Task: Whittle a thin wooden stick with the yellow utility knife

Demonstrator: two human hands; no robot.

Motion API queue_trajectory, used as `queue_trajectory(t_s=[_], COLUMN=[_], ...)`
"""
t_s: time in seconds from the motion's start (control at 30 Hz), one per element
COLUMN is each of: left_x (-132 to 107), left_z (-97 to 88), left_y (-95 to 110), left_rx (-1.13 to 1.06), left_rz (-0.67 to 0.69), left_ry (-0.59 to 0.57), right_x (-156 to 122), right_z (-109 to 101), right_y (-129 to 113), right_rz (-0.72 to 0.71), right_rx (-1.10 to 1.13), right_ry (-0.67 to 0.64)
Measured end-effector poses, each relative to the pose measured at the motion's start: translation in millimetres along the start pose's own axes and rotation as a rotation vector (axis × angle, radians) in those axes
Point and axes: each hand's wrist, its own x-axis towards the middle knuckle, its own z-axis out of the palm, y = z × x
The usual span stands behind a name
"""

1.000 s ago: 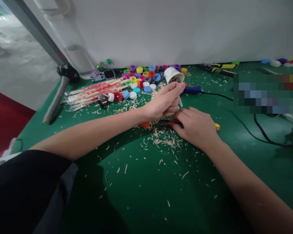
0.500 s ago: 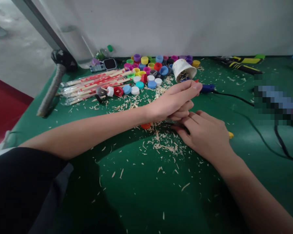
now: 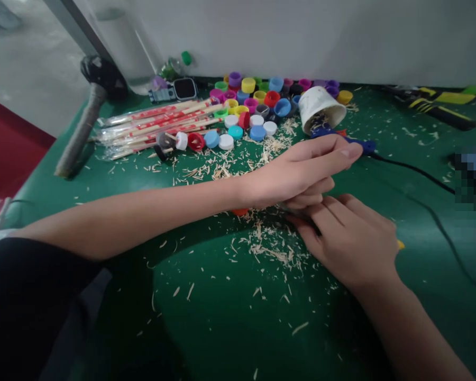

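My left hand [image 3: 309, 172] reaches across from the left, its fingers curled and its thumb lying along the top. Whatever it grips is hidden behind the fingers. Just below and to its right, my right hand [image 3: 353, 238] is closed with its fingertips close to the left fist. A dark flat piece shows at its thumb, and a yellow bit [image 3: 400, 244] sticks out past its far side; the held thing itself is covered. Pale wood shavings [image 3: 273, 246] lie scattered below both hands. An orange piece [image 3: 240, 211] peeks out under my left wrist.
Behind the hands are a blue corded tool [image 3: 367, 147], a tipped white cup [image 3: 321, 106] and many coloured bottle caps [image 3: 257, 132]. Wrapped chopsticks [image 3: 158, 124], a hammer [image 3: 79, 127] and a watch [image 3: 185, 89] lie left. Yellow-black pliers [image 3: 440, 108] lie right on the green table [image 3: 222, 317].
The whole view has shifted, so the table's things and the hands appear further right. Both hands keep nearly the same closed pose, close together over the shavings.
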Motion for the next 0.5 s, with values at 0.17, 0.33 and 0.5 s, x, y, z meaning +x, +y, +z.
queue_trajectory(t_s=[0.17, 0.33, 0.5], left_x=[2, 6, 10], left_z=[-5.2, -3.3, -3.5], left_y=[3, 8, 8], left_rx=[-0.069, -0.078, -0.142], left_rz=[-0.021, -0.117, -0.136], left_ry=[-0.01, 0.068, 0.09], right_x=[6, 14, 11], right_z=[-3, 0, 1], right_y=[2, 12, 12], right_rz=[0.025, 0.07, 0.112], right_rx=[0.133, 0.278, 0.252], right_ry=[-0.074, -0.165, -0.2])
